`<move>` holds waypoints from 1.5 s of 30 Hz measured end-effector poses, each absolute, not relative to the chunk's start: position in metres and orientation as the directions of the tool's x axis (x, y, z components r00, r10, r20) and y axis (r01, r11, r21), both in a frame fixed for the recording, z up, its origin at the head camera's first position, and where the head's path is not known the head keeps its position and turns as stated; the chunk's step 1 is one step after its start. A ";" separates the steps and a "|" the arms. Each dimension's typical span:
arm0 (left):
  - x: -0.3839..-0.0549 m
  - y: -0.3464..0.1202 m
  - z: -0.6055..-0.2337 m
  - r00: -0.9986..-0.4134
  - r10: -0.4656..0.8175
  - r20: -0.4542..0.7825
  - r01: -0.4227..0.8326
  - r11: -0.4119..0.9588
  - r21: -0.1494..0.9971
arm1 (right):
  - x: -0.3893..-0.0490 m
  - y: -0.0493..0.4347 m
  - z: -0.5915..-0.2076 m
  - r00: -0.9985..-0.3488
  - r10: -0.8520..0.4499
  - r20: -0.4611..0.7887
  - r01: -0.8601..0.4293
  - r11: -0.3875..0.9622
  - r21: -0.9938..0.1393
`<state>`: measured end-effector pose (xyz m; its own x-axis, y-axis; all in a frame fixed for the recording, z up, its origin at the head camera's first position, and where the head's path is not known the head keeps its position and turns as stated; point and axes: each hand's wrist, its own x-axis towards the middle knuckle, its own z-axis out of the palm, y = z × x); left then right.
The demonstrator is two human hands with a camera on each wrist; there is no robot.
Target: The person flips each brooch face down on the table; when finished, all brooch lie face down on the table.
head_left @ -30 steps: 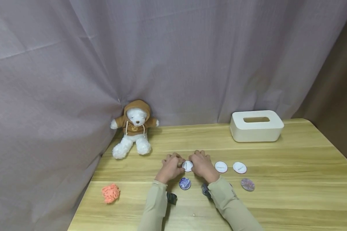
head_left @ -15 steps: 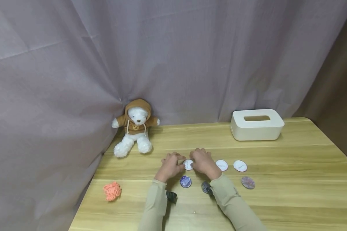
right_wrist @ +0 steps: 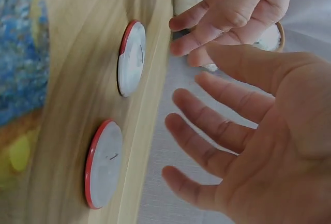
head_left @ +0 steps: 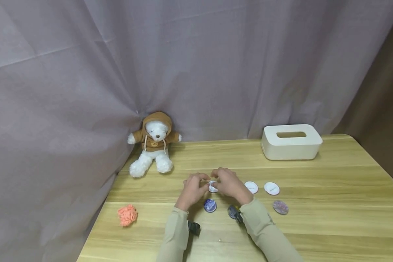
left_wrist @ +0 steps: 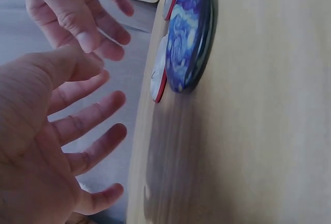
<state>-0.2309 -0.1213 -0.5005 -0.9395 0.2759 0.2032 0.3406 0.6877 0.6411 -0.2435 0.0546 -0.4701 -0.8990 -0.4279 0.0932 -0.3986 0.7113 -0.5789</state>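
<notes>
A white round disc [head_left: 213, 187] with small print lies flat on the table between my two hands. My left hand [head_left: 193, 190] is at its left, fingers loosely bent and, in the left wrist view, apart from any disc. Over its right side hovers my right hand [head_left: 230, 185], whose spread fingers hold nothing in the right wrist view. Nearer to me lies a blue swirl-painted disc [head_left: 210, 205]. A darker disc [head_left: 232, 211] is partly covered by the right wrist's camera. Two more white discs [head_left: 250, 187] with red rims [right_wrist: 91, 169] lie to the right.
A pinkish-purple disc [head_left: 280, 207] lies at the right. Behind stands a white tissue box [head_left: 291, 143]. A white plush bear [head_left: 155, 145] in a brown hoodie leans on the grey curtain [head_left: 196, 72]. An orange mesh puff [head_left: 127, 215] sits on the table [head_left: 340, 203] at the left.
Earlier, the fingers of both hands were at the edges of the white disc. They have since come away from it, the right hand rising slightly. The disc stays in place.
</notes>
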 end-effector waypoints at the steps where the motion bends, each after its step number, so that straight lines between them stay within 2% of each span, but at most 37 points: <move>1: -0.230 -0.121 -0.501 -0.939 0.269 0.212 0.341 0.683 0.645 | -0.243 0.055 -0.470 -0.895 -0.434 0.101 -0.408 0.704 -0.581; 11: -0.221 -0.125 -0.502 -0.931 0.229 0.285 0.365 0.535 0.762 | -0.233 0.054 -0.474 -0.876 -0.441 0.195 -0.457 0.633 -0.625; 18: -0.211 -0.135 -0.504 -0.940 0.274 0.204 0.318 0.485 0.815 | -0.224 0.054 -0.477 -0.872 -0.466 0.152 -0.453 0.648 -0.612; 24: -0.203 -0.138 -0.503 -0.952 0.282 0.121 0.263 0.550 0.793 | -0.220 0.057 -0.481 -0.850 -0.512 0.120 -0.483 0.669 -0.565; 29: -0.195 -0.137 -0.505 -0.947 0.309 0.086 0.269 0.621 0.736 | -0.213 0.054 -0.485 -0.840 -0.538 0.065 -0.480 0.684 -0.550; 37: -0.189 -0.134 -0.511 -0.939 0.329 0.103 0.321 0.722 0.614 | -0.208 0.050 -0.489 -0.808 -0.569 0.153 -0.560 0.659 -0.503; 45: -0.183 -0.137 -0.512 -0.936 0.328 0.125 0.333 0.721 0.607 | -0.203 0.047 -0.487 -0.800 -0.578 0.157 -0.572 0.659 -0.488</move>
